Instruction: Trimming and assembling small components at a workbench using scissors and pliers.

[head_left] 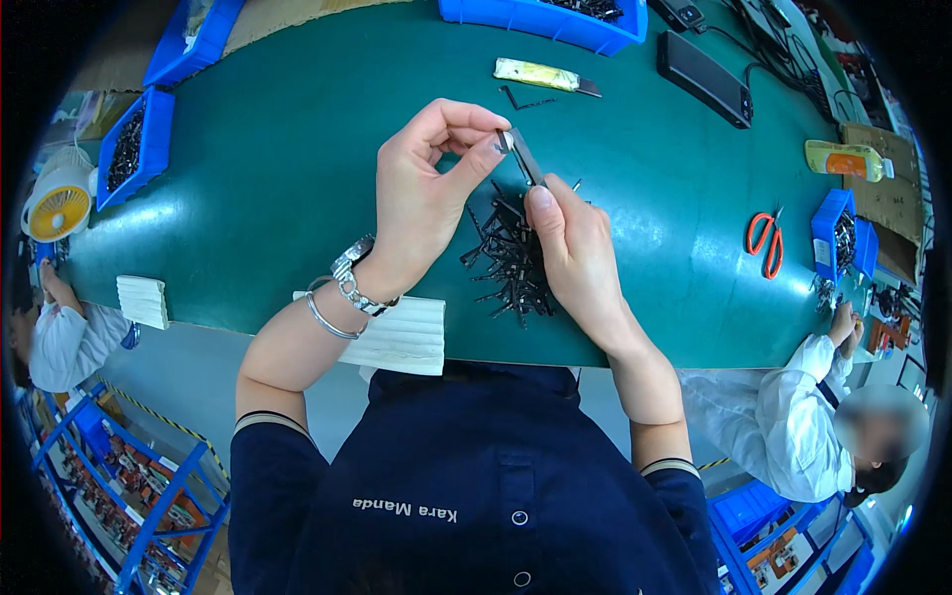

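Observation:
My left hand [426, 178] is raised over the green table, thumb and forefinger pinched on a small dark part [503, 142] too small to name. My right hand [577, 243] grips a flat grey metal strip [528, 161], its thumb pressed along the near end. The strip's far end meets the small part at my left fingertips; whether they touch or one overlaps the other I cannot tell. Below and between the hands lies a loose pile of thin black parts [511, 263], partly hidden by my right hand.
Beyond my hands lie a yellow-wrapped blade [540, 74] and a black hex key [511, 97]. Red-handled scissors [764, 243] rest at right, near a blue bin [825, 220]. Other blue bins [159, 129] [595, 38] hold black parts. White folded padding [407, 335] sits by my left forearm. Co-workers sit both sides.

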`<move>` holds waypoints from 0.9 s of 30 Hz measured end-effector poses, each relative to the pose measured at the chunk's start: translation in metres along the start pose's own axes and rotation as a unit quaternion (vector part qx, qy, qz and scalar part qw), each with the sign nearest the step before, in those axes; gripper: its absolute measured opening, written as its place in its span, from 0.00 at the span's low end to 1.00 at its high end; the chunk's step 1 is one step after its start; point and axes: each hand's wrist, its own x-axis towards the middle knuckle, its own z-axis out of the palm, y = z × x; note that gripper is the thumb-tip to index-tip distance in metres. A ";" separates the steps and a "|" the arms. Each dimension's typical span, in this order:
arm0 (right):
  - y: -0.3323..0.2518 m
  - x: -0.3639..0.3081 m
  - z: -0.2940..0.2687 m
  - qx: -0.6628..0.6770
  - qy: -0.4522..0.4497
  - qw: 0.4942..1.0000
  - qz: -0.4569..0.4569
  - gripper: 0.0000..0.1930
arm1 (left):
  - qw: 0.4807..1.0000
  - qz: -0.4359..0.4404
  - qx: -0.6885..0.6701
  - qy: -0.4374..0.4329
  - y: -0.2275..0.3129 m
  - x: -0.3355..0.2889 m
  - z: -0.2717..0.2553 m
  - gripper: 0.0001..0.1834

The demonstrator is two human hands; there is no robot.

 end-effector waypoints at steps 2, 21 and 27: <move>-0.003 -0.003 0.002 -0.052 0.026 0.998 -0.010 0.18 | 1.000 0.017 0.000 0.016 0.001 -0.004 0.001 0.07; 0.005 0.003 0.001 0.103 -0.025 0.994 0.004 0.22 | 0.999 0.026 -0.021 0.013 -0.003 -0.003 -0.002 0.07; -0.002 -0.001 0.001 0.002 0.027 1.000 -0.003 0.20 | 0.999 0.032 -0.016 0.022 -0.002 -0.004 -0.003 0.06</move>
